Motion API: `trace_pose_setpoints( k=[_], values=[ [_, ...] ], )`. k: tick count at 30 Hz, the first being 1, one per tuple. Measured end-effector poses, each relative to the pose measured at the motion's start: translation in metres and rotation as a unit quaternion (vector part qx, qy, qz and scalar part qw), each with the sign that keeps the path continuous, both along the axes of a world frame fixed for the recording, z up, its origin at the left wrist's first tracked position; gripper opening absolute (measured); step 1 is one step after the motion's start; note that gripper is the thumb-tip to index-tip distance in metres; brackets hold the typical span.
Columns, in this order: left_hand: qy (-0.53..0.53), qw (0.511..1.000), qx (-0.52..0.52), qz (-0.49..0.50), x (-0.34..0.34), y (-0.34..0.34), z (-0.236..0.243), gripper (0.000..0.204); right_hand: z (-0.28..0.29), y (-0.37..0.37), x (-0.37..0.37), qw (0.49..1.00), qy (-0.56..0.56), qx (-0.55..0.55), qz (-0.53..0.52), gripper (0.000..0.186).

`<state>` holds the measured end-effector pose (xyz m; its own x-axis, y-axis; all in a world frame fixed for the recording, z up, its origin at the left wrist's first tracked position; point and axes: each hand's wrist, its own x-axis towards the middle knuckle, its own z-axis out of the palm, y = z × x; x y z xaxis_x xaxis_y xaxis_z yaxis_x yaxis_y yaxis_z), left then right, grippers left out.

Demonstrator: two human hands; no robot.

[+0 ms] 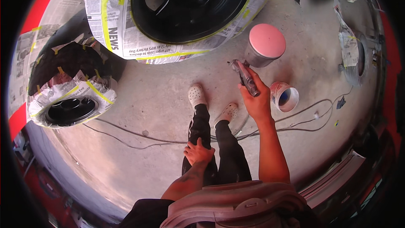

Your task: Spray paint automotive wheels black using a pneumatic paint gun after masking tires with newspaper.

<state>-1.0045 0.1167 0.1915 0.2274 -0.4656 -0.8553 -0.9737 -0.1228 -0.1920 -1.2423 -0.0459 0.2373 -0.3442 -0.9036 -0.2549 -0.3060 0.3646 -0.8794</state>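
My right hand [258, 101] is closed around a dark metal spray gun [246, 78], its nozzle end pointing up and left. Just beyond the gun stands a grey cylindrical can [258, 59] with a round pink top. Ahead of me is a large tyre masked with newspaper [122, 38] and yellow tape, around a glossy black wheel rim [190, 8]. The spray gun is apart from this rim. My left hand [198, 152] rests on my left leg near the knee, fingers spread and holding nothing.
A small whitish bucket [285, 97] sits right of my right hand. Hoses or cables [168, 141] cross the concrete floor by my shoes. Another masked wheel [71, 109] is at left. A partly papered tyre [356, 55] stands at right.
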Motion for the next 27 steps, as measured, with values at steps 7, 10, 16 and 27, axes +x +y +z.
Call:
trace_pose_setpoints(
  k=[7, 10, 16, 27],
  values=[
    [0.004, 1.0, 0.015, -0.003, -0.005, -0.004, 0.001, 0.078, -0.029, -0.002, -0.031, 0.996, 0.089, -0.007, 0.012, 0.053],
    [0.002, 1.0, 0.015, -0.008, -0.006, -0.003, 0.0, 0.078, -0.018, -0.037, -0.06, 0.983, 0.12, -0.091, -0.101, 0.051],
    [-0.004, 1.0, 0.02, -0.006, -0.003, -0.004, 0.001, 0.079, 0.007, -0.078, -0.071, 0.932, 0.003, -0.197, -0.305, 0.037],
    [0.008, 0.999, -0.003, -0.042, -0.006, -0.002, 0.001, 0.078, 0.055, -0.126, 0.014, 0.935, -0.055, -0.338, -0.089, 0.048]
  ],
)
